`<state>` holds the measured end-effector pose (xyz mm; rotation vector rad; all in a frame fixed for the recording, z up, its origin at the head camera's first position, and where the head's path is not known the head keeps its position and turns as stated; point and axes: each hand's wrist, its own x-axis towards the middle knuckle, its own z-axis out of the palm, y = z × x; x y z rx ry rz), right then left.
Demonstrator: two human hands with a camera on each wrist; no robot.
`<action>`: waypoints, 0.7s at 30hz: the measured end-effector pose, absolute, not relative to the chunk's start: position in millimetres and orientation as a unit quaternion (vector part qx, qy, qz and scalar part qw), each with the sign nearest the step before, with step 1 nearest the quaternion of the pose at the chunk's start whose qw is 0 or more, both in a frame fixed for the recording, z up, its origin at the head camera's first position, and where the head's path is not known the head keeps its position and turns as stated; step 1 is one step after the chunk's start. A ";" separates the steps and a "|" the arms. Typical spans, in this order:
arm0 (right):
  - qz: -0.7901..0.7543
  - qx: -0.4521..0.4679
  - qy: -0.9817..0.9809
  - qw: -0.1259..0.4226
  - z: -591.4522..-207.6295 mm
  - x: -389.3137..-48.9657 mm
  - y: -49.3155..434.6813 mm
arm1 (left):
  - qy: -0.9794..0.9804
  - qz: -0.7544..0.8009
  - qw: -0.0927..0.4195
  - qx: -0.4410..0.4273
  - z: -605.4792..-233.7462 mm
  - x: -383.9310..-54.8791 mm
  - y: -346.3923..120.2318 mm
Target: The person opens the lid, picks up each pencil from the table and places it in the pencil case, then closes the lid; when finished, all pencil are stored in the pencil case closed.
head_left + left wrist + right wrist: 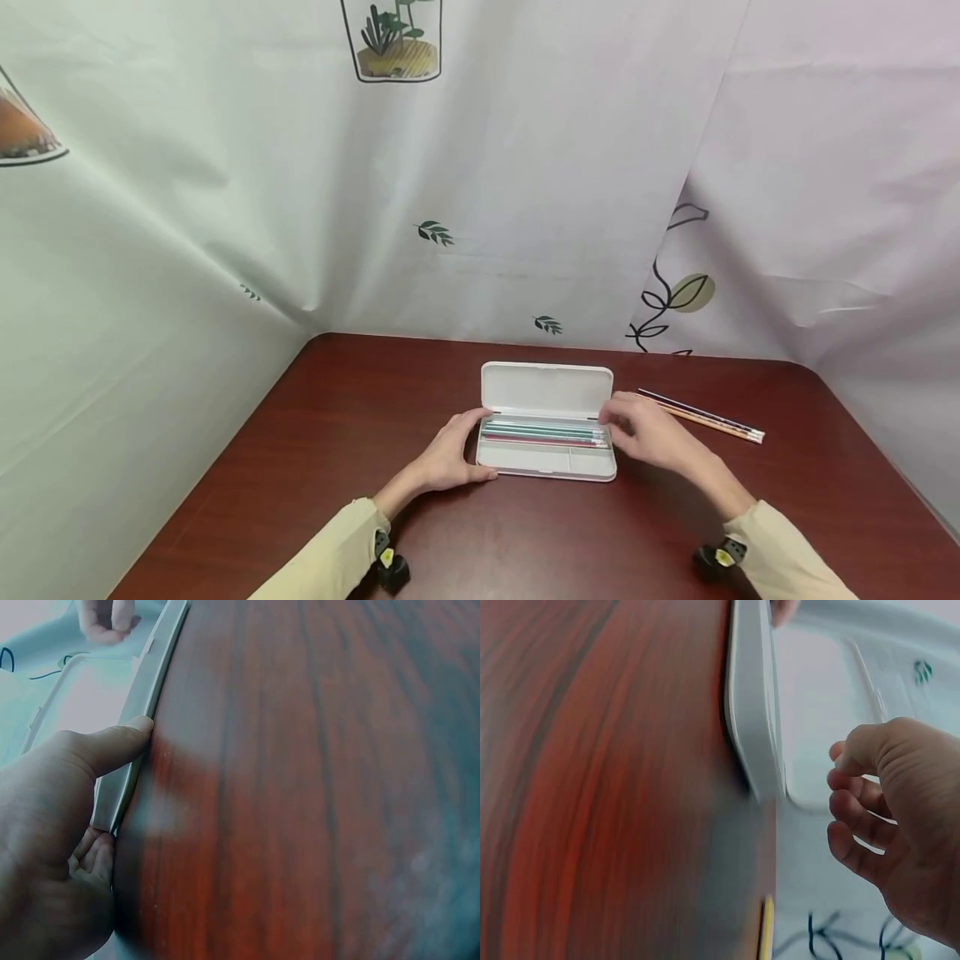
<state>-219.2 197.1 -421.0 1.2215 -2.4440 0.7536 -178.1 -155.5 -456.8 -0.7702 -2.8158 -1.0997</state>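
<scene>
A white pencil case (525,457) lies on the table with its lid (546,389) raised at the back. Several green pencils (540,430) and a red pencil (547,442) lie side by side in its rear part. My left hand (450,454) grips the case's left end, with the thumb on the front side, as the left wrist view also shows. Over the case's right end is my right hand (648,429). Its fingers (859,810) are loosely curled, and I see nothing held between them in the right wrist view.
Several loose pencils (712,418) lie on the brown table (540,542) to the right, behind the right hand. A white curtain (525,167) printed with plants hangs along the table's back edge and left side. The case's front part has a small divider.
</scene>
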 end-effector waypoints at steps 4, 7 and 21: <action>0.251 0.376 -0.872 0.188 -424.3 -218.7 228.0 | -0.902 -0.352 0.012 -0.248 -458.1 -179.0 -155.5; 0.225 0.315 -0.903 0.189 -427.0 -217.1 254.6 | -0.903 -0.352 0.012 -0.247 -459.0 -179.9 -155.3; 0.153 0.193 -0.952 0.182 -443.5 -209.1 338.8 | -0.904 -0.351 0.008 -0.243 -457.8 -181.2 -155.3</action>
